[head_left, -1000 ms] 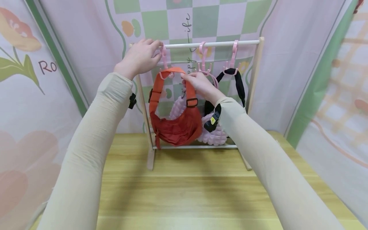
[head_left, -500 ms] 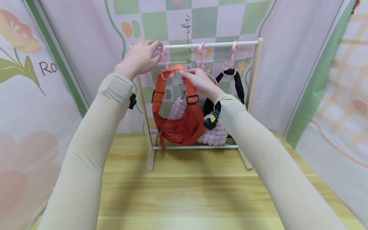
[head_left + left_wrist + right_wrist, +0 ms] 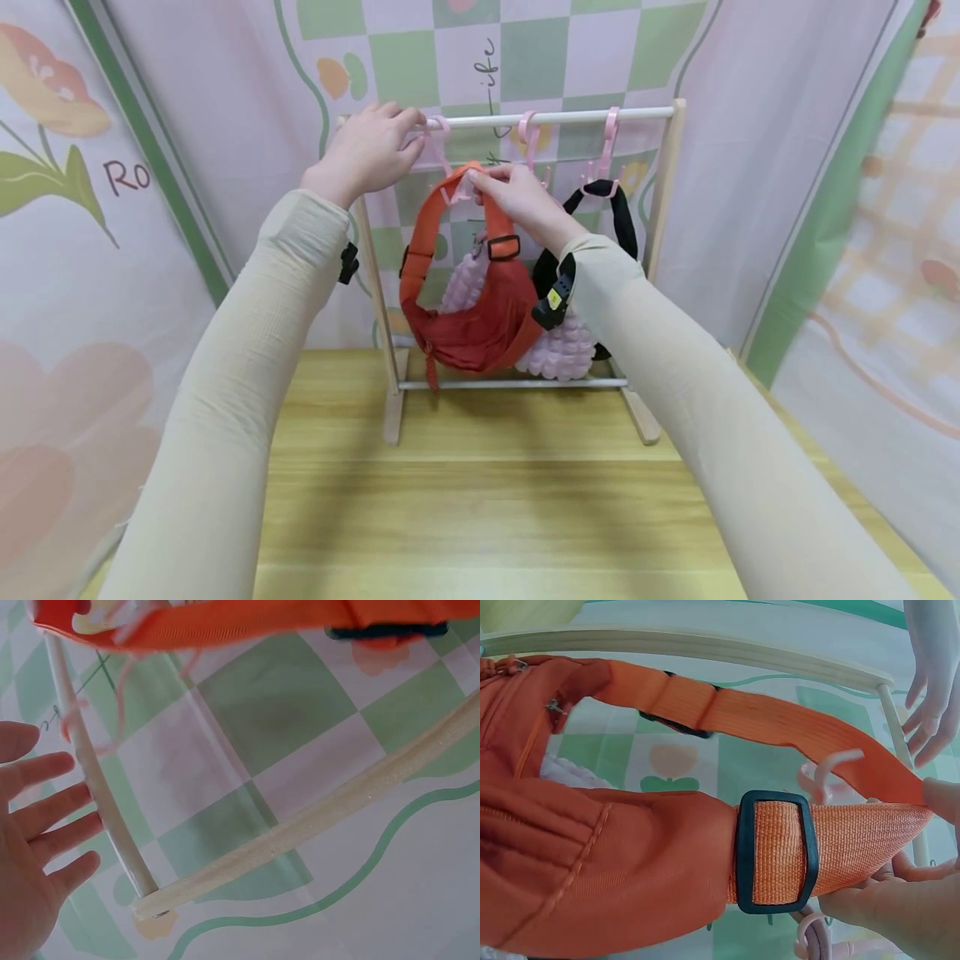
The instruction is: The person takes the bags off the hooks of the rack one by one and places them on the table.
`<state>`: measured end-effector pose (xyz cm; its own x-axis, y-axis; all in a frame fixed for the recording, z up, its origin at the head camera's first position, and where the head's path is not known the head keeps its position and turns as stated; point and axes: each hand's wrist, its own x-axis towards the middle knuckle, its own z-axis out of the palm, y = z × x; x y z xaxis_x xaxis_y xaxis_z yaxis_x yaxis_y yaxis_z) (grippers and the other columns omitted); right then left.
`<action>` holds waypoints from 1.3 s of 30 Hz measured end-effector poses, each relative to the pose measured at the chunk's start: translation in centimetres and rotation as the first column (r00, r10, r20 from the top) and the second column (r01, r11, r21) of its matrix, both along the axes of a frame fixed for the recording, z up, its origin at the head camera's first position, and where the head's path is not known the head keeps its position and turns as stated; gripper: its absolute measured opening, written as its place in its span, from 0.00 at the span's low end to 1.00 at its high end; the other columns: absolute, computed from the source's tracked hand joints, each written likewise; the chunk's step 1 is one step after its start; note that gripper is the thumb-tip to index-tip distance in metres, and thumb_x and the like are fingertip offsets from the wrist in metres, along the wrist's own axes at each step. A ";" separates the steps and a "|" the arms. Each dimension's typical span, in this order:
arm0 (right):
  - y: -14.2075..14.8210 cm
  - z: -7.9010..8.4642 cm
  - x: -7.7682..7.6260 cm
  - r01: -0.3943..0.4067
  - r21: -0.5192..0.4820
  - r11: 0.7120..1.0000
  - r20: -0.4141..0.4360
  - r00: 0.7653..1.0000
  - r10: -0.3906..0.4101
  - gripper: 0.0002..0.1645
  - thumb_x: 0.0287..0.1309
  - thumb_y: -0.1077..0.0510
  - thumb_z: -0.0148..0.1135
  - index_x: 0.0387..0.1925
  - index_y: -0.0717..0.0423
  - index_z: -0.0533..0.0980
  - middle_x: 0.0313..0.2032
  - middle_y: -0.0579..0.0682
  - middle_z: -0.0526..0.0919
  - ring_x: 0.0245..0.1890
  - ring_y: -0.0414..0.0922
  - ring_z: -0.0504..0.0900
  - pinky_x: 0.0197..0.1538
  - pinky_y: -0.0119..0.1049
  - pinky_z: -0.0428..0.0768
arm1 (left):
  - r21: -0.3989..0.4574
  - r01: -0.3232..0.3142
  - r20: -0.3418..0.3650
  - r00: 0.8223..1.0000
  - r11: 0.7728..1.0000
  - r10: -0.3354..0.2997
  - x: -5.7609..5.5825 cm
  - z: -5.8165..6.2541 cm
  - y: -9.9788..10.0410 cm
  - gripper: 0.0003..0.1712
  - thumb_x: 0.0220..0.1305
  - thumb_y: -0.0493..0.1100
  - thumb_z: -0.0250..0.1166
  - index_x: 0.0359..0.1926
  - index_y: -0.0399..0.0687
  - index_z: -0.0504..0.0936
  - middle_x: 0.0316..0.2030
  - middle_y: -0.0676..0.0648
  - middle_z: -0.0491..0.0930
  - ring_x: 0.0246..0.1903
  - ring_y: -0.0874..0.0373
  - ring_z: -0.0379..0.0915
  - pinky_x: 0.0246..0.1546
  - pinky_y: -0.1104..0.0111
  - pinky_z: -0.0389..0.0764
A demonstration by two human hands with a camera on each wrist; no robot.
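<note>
An orange-red sling bag (image 3: 476, 321) hangs by its strap in the head view, in front of the left part of a small rack. My right hand (image 3: 521, 200) pinches the top of the strap beside a pink hook hanger (image 3: 444, 150), whose prongs overlap the strap loop. The right wrist view shows thumb and fingers on the orange strap (image 3: 870, 836), near a black buckle (image 3: 776, 851). My left hand (image 3: 371, 154) is at the rack's left top corner. In the left wrist view its outstretched fingers (image 3: 64, 802) touch the white rail (image 3: 101, 780).
Two more pink hangers (image 3: 528, 137) hang on the rail. A lilac puffy bag (image 3: 558, 354) and a black strap (image 3: 626, 225) hang behind my right hand. The rack's wooden feet (image 3: 393, 417) stand on a wood-grain table (image 3: 480, 500); a printed cloth (image 3: 536, 58) hangs behind.
My right hand has lifted the strap slightly, and the sling bag has shifted up and right. The left pink hanger has swung and slid a little right. My left hand stays at the rail.
</note>
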<state>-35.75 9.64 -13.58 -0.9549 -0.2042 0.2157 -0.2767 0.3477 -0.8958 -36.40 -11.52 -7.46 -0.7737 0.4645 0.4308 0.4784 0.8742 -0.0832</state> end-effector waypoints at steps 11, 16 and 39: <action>-0.1 0.3 0.0 -0.007 0.013 1.000 -0.038 0.999 0.007 0.27 0.68 0.47 0.50 0.61 0.58 0.71 0.55 0.55 0.76 0.54 0.44 0.75 0.57 0.34 0.74 | -0.013 0.023 -0.017 1.000 1.000 -0.024 -0.4 -0.2 0.6 0.27 0.73 0.51 0.40 0.68 0.48 0.62 0.65 0.41 0.66 0.64 0.44 0.60 0.65 0.48 0.59; -0.2 0.9 0.4 -0.005 0.021 1.000 -0.052 0.999 0.006 0.29 0.67 0.45 0.51 0.62 0.58 0.69 0.55 0.55 0.76 0.52 0.43 0.75 0.55 0.33 0.74 | -0.007 0.056 -0.028 0.998 0.998 -0.056 -0.4 -0.2 1.0 0.27 0.73 0.50 0.40 0.69 0.48 0.62 0.66 0.41 0.65 0.67 0.44 0.57 0.68 0.51 0.56; 1.1 1.0 2.3 -0.046 -0.019 0.999 -0.064 0.997 0.044 0.29 0.67 0.46 0.50 0.62 0.58 0.66 0.58 0.56 0.74 0.54 0.45 0.76 0.60 0.35 0.72 | 0.011 0.117 -0.097 0.989 0.993 -0.115 0.7 -0.9 1.2 0.25 0.73 0.50 0.41 0.64 0.46 0.67 0.64 0.41 0.68 0.66 0.44 0.59 0.68 0.52 0.57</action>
